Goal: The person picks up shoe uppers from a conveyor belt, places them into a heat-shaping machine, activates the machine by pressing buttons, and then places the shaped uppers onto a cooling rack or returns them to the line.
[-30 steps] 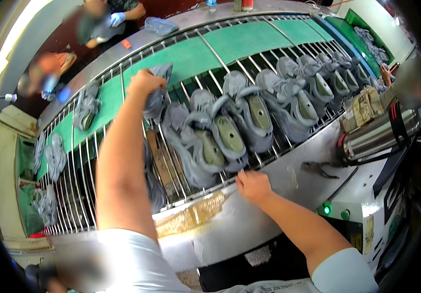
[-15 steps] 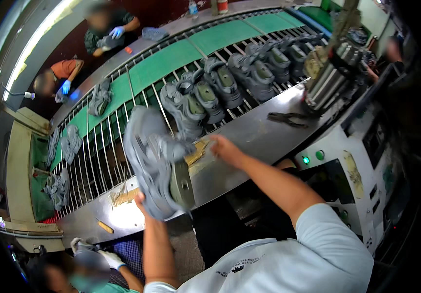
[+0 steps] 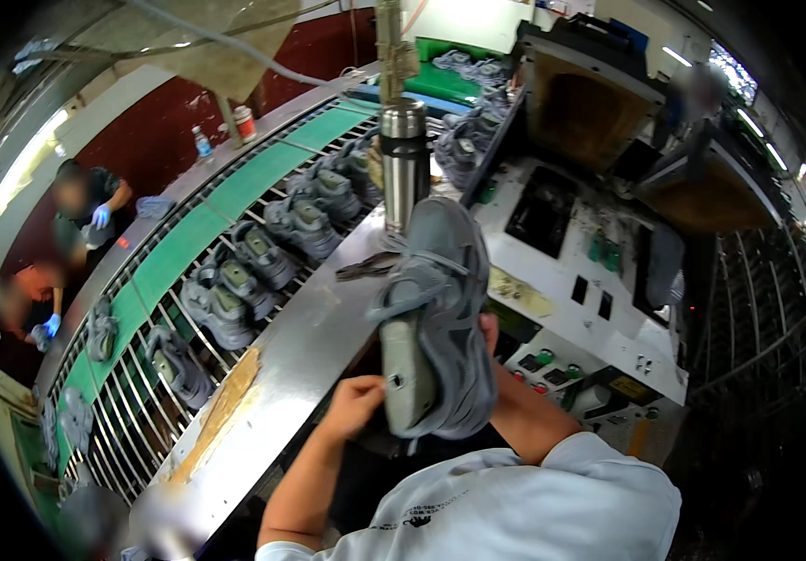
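A grey lace-up sneaker (image 3: 454, 355) stands upright in front of me, toe up, with its heel end nearest me. An olive-green shoe last (image 3: 406, 383) with a round hole fills its opening. My right hand (image 3: 490, 334) grips the sneaker from behind its right side; most of the fingers are hidden by it. Beside the last, at its left, my left hand (image 3: 356, 404) is closed with curled fingers, and I see nothing in it. Whether its fingertips touch the last cannot be told.
Several grey sneakers (image 3: 221, 304) sit on the metal bar rack. A steel flask (image 3: 405, 159) and dark pliers (image 3: 365, 266) stand and lie on the metal ledge (image 3: 314, 323). At right is a white machine (image 3: 562, 252) with raised lids. Co-workers (image 3: 94, 215) are at far left.
My view has swung right toward the machine. The sneaker has passed from my left hand to my right. My left hand has moved to the last's left side.
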The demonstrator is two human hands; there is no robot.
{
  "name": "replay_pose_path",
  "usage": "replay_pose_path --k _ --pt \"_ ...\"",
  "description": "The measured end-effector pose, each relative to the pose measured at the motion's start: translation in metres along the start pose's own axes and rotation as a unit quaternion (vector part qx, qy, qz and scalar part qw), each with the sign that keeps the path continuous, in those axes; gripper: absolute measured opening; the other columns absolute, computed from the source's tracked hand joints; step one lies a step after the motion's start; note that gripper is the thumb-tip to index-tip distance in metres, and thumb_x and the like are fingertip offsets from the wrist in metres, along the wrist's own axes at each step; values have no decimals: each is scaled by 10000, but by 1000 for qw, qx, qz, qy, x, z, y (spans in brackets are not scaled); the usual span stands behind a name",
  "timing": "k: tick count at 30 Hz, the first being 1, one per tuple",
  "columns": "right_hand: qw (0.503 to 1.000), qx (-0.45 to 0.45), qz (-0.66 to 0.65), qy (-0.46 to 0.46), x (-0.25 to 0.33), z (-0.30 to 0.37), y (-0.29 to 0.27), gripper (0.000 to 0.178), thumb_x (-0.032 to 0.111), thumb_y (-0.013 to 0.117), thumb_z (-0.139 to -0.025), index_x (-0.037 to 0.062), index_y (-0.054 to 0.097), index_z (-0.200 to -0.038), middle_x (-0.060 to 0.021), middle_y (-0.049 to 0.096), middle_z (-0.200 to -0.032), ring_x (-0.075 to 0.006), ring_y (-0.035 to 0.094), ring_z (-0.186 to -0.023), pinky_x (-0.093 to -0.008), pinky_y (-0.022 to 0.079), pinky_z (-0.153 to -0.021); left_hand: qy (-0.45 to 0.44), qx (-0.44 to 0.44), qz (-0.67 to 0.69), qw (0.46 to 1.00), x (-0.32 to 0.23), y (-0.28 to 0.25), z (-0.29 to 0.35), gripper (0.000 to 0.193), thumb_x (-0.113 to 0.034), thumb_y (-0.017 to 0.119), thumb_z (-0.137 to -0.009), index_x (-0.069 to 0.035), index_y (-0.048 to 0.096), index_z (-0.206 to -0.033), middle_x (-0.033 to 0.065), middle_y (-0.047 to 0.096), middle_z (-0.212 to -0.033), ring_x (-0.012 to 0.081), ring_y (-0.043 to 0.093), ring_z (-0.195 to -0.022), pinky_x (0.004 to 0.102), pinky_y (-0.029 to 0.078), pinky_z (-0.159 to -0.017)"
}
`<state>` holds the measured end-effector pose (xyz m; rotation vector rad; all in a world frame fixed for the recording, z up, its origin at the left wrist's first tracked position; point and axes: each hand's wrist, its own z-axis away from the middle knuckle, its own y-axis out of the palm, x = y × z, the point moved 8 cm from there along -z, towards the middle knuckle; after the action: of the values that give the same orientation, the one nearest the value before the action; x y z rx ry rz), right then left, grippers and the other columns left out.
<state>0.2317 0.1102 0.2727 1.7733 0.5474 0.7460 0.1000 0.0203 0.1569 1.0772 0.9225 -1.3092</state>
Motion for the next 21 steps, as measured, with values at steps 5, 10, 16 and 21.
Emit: replay_pose_path --k 5,10,16,21 --pt "965 -148 173 -131 167 39 -16 611 344 571 -765 40 500 -1290 -160 585 -1220 -307 581 -1090 -431 444 -985 -20 -414 -270 869 75 -166 54 172 -135 606 -783 18 655 -723 114 632 -632 181 601 -607 318 470 -577" --pt "658 -393 575 -286 386 43 -39 749 223 617 -672 86 427 -1384 -109 562 -1216 -252 564 -1031 -362 471 -850 164 -283 -847 419 48 -176 135 143 -151 554 -832 -42 621 -769 152 584 -665 294 576 -640 424 450 -588" --pt "275 -584 752 -135 504 -23 -60 929 400 665 -603 73 385 -1425 -190 429 -1415 -353 478 -1236 -374 398 -994 -101 -482 -422 761 175 -288 133 129 -128 566 -810 -45 596 -715 141 568 -657 292 550 -630 427 431 -578" --pt "119 -601 787 77 503 -88 -103 932 547 610 -640 39 410 -1395 -181 400 -1443 -325 423 -1301 -391 318 -1076 -35 -528 -443 724 190 -299 149 113 -116 596 -777 -48 596 -687 134 569 -655 279 551 -622 418 426 -568"
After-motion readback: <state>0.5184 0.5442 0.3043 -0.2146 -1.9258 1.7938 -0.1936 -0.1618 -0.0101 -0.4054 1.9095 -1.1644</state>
